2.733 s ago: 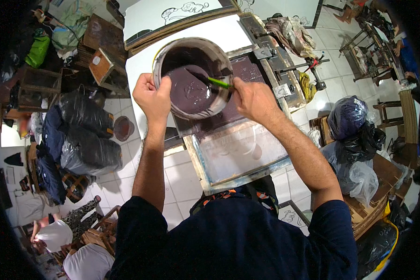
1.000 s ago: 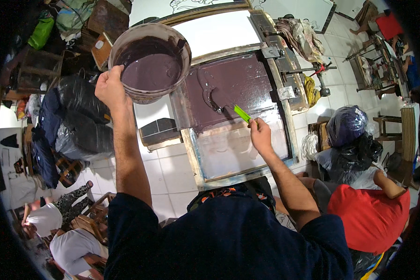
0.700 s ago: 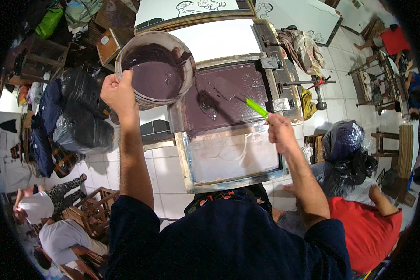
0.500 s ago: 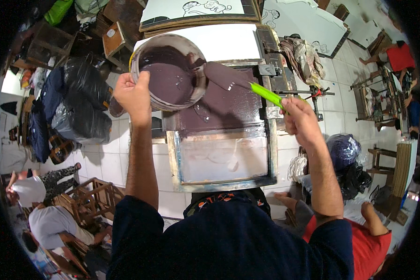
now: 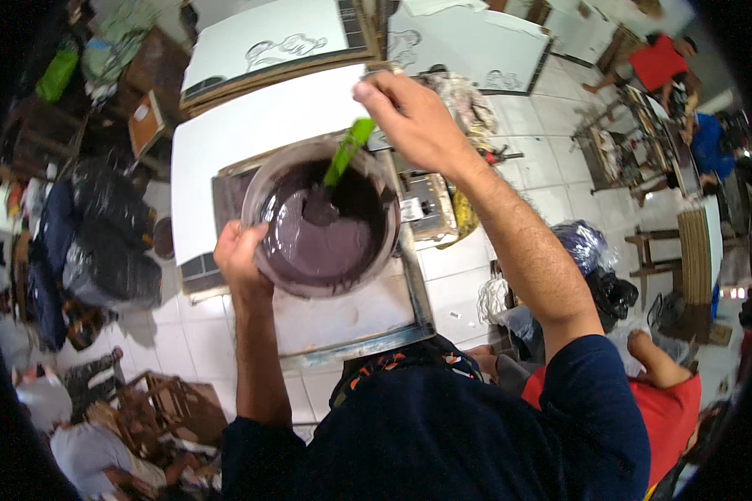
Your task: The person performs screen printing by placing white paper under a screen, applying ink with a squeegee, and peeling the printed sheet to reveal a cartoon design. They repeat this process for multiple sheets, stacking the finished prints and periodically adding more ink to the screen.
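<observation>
A round bucket (image 5: 380,171) of dark purple ink (image 5: 332,257) hangs tilted over the table, its mouth facing up at me. My left hand (image 5: 242,257) is closed on its left rim. Inside stands a spatula with a green handle (image 5: 347,153), its blade coated in ink. My right hand (image 5: 414,117) is above the far rim, fingers curled around the handle's upper end; the grip is partly hidden. Beneath the bucket lies a framed printing screen (image 5: 422,301), its pale near part showing and the rest mostly covered.
White boards (image 5: 226,159) lie under and beyond the screen, with a printed stack (image 5: 276,50) at the back. A crumpled rag (image 5: 464,96) sits behind my right forearm. Black bags (image 5: 113,267) stand left. A person in red (image 5: 664,426) is close on my right.
The bucket has come nearer to me and tipped its mouth toward me. My right hand has swung left and up, bringing the spatula from over the screen into the bucket. The view has turned.
</observation>
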Tool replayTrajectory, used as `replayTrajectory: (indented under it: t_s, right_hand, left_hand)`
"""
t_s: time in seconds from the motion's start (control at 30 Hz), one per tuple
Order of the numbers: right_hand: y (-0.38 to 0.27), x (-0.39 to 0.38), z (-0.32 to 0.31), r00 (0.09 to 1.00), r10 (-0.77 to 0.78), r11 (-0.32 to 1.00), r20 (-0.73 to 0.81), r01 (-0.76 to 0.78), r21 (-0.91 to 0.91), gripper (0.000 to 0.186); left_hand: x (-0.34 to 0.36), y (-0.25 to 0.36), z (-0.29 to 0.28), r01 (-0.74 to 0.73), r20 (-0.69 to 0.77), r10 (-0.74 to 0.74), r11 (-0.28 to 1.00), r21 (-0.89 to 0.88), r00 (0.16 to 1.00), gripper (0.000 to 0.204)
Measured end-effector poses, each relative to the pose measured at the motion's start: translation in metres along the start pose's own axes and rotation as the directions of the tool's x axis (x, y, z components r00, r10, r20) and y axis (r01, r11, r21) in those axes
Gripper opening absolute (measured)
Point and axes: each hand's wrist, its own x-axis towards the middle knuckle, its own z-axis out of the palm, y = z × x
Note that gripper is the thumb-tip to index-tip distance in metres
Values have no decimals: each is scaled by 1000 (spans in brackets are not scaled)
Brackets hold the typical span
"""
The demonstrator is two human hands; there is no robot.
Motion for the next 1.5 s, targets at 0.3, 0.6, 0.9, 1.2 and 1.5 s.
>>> replayTrajectory:
  t_s: [0.3, 0.6, 0.9, 1.2, 1.5]
  right_hand:
    - [75, -53, -84, 628, 342, 741, 699, -638, 210, 43]
    - [209, -62, -241, 693, 439, 665, 572, -678, 312, 35]
    - [440, -176, -363, 673, 716, 443, 184, -643, 625, 14]
    - [741, -294, -162, 274, 960, 175, -47, -462, 870, 14]
    - [974, -285, 62, 7, 988, -153, 154, -46, 987, 19]
  left_hand:
    - [-1, -27, 68, 160, 414, -134, 987, -28, 900, 17]
    - [52, -67, 292, -118, 658, -84, 959, 257, 748, 14]
    - [129, -121, 346, -510, 260, 474, 534, 674, 841, 39]
    - [-56, -64, -7, 305, 174, 666, -538, 786, 726, 47]
    - [-148, -99, 11, 773, -511, 667, -157, 615, 542, 43]
